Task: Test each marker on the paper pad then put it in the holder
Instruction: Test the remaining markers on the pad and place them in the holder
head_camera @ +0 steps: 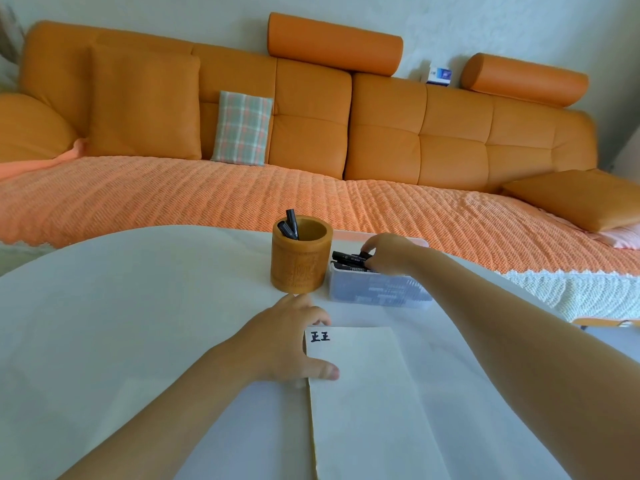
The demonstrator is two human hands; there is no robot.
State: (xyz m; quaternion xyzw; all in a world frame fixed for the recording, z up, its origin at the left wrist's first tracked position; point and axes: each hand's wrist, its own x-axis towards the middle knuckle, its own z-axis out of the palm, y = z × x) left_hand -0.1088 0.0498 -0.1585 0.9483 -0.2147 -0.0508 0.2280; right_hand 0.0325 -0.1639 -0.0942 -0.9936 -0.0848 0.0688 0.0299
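Observation:
A white paper pad [367, 403] lies on the table in front of me, with black marks written at its top left corner. My left hand [280, 344] rests flat on the pad's left edge, thumb on the paper. Behind it stands a round wooden holder [300, 261] with two black markers [290, 226] sticking out. To its right a clear plastic box [377, 289] holds several black markers. Over the box, my right hand [388, 252] pinches one black marker [348, 258] lying across its top.
The white table [121, 306] spreads to the left. Behind it runs an orange sofa [311, 133] with a textured orange cover, a plaid cushion [241, 128] and bolsters. A white knitted cloth [568, 289] lies at the right.

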